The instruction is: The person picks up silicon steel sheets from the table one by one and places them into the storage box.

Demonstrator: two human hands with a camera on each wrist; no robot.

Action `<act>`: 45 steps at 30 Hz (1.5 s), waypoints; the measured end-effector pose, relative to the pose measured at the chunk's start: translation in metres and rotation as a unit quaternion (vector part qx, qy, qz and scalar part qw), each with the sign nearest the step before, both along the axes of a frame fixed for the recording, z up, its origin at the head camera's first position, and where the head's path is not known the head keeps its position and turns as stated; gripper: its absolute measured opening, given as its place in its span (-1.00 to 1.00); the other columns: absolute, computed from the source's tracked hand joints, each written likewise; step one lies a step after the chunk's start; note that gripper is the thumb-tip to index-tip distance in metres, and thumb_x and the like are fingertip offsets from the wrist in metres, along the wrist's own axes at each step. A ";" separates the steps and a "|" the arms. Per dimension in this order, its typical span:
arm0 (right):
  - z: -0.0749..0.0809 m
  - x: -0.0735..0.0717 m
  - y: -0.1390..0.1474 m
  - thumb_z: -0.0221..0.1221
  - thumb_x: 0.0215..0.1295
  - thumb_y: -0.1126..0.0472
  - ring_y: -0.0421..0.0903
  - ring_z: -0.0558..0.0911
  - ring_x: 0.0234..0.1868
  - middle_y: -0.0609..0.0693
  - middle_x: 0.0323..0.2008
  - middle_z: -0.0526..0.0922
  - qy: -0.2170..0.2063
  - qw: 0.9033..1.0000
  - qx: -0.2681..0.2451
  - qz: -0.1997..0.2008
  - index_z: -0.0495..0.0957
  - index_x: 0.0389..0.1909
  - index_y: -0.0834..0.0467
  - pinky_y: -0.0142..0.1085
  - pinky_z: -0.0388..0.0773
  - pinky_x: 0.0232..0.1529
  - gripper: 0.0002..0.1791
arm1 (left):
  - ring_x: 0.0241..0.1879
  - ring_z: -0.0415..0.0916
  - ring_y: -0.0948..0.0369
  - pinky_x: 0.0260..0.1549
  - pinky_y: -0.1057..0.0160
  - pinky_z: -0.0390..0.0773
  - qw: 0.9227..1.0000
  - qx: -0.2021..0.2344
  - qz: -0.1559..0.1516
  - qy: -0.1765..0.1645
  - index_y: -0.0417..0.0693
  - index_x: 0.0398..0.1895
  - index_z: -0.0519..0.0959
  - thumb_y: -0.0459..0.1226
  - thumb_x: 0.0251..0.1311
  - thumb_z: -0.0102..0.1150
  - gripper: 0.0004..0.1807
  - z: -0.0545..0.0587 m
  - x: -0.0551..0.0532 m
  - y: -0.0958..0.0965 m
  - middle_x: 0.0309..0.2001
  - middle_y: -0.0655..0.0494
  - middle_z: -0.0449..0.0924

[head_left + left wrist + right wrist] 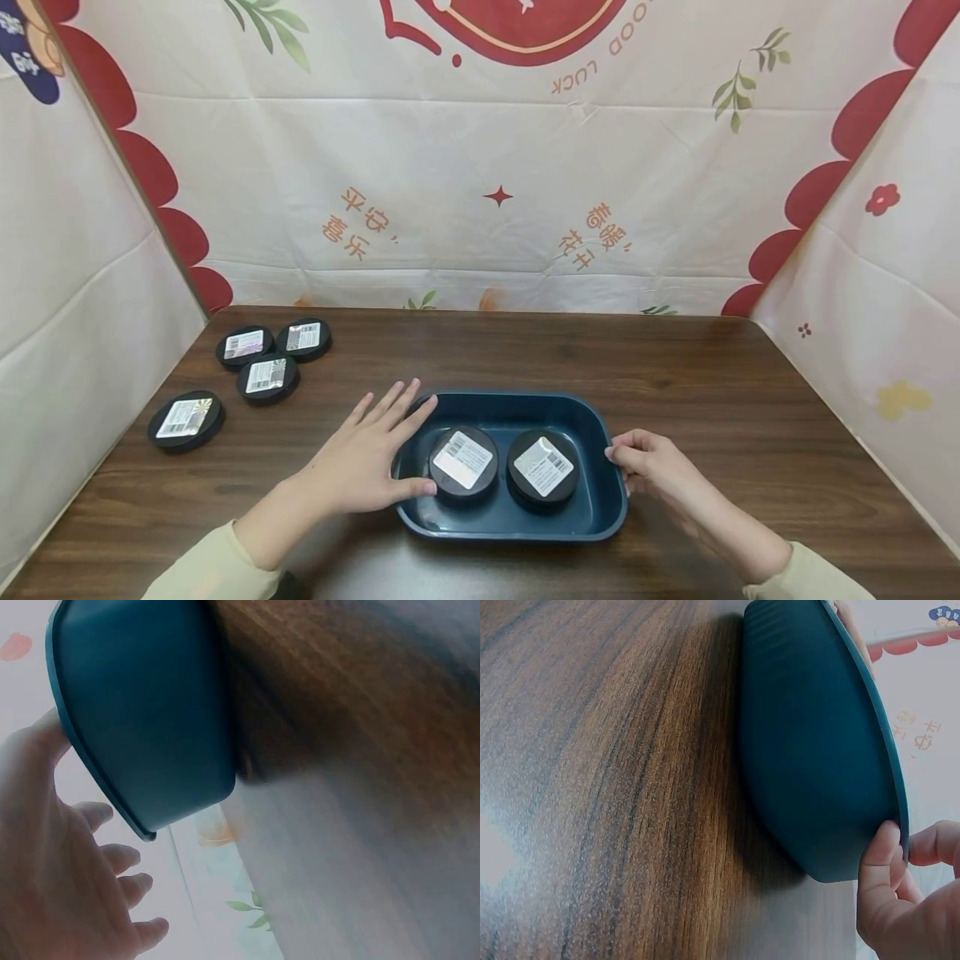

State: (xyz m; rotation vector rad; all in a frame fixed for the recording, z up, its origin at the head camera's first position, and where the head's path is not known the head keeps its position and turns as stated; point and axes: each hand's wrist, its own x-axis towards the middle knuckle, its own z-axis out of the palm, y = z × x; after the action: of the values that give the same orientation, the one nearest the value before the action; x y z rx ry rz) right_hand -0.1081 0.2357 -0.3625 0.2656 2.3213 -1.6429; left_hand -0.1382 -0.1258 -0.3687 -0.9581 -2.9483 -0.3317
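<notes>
A dark blue-green rectangular tray (510, 527) sits near the front of the brown table. Inside it, side by side, lie two flat black round discs, a left one (462, 460) and a right one (543, 468), each with a white barcode label on top. My right hand (656, 468) pinches the tray's right rim between thumb and fingers, seen closely at the rim (891, 750) in the right wrist view. At the tray's left end, my left hand (367, 462) has its fingers spread and straight, overlapping the rim, with the thumb reaching over toward the left disc.
Several more labelled black discs lie left of the tray: a group of three, including the near one (267, 378), and a single disc (186, 421) closer to me. White printed cloth (450, 150) stands behind the table (712, 375) and along both sides.
</notes>
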 end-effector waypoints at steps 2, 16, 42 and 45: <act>0.000 0.000 0.000 0.04 0.25 0.29 -0.12 0.45 -0.49 0.00 -0.51 0.43 0.000 1.000 0.000 0.000 0.35 -0.13 0.46 -0.29 0.51 -0.44 -0.70 | 0.44 -0.29 0.08 0.32 -0.15 -0.17 1.000 0.003 0.005 -0.001 0.18 0.47 -0.02 0.43 -0.02 -0.08 0.02 -0.001 0.000 -0.003 0.47 0.06 -0.23; 0.001 0.000 0.000 0.04 0.25 0.28 -0.11 0.46 -0.47 0.02 -0.49 0.44 -0.002 1.000 -0.006 0.002 0.35 -0.13 0.46 -0.27 0.52 -0.42 -0.70 | 0.44 -0.23 0.04 0.30 -0.19 -0.16 0.999 0.030 0.039 -0.007 0.22 0.47 -0.05 0.33 0.00 0.08 0.01 -0.002 0.000 -0.025 0.47 0.04 -0.16; 0.001 0.001 0.000 0.04 0.26 0.27 -0.10 0.46 -0.47 0.03 -0.48 0.45 0.002 1.000 -0.003 0.006 0.34 -0.12 0.47 -0.27 0.51 -0.44 -0.68 | 0.43 -0.19 -0.03 0.29 -0.20 -0.17 0.997 0.029 0.068 0.005 0.15 0.46 0.02 0.30 -0.05 0.16 0.03 -0.010 -0.001 -0.058 0.47 0.03 -0.13; 0.002 0.001 0.000 0.04 0.26 0.28 -0.09 0.47 -0.48 0.04 -0.48 0.45 0.000 1.000 -0.006 0.002 0.34 -0.12 0.46 -0.27 0.52 -0.44 -0.69 | 0.43 -0.19 -0.04 0.30 -0.18 -0.19 0.997 0.029 0.075 0.011 0.12 0.47 0.00 0.29 -0.04 0.17 0.04 -0.011 -0.002 -0.064 0.47 0.01 -0.13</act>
State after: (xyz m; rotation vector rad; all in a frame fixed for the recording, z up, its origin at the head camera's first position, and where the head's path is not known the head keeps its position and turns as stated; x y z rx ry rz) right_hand -0.1074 0.2356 -0.3608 0.2588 2.3108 -1.6544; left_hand -0.1399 -0.1897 -0.3794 -0.7252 -2.9488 -0.3965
